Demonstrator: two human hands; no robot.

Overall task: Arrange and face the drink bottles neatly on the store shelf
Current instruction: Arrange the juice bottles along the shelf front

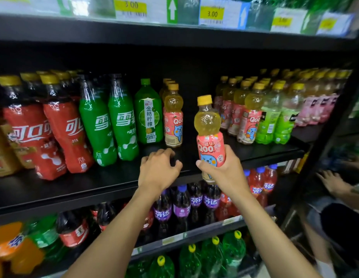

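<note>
Yellow-capped Qoo bottle (pixel 209 137) stands upright at centre right of the frame, gripped round its lower label by the right hand (pixel 222 171), in front of the shelf (pixel 94 183) edge. The left hand (pixel 157 169), at centre, holds nothing, its fingers loosely curled over the shelf front. Bare board lies behind the bottle, between one Qoo row (pixel 173 125) and the right rows (pixel 248 121).

The single head view faces the black shelf (pixel 74 187) from close by. It looks slightly down, the shelf's front edge crossing mid-frame.
</note>
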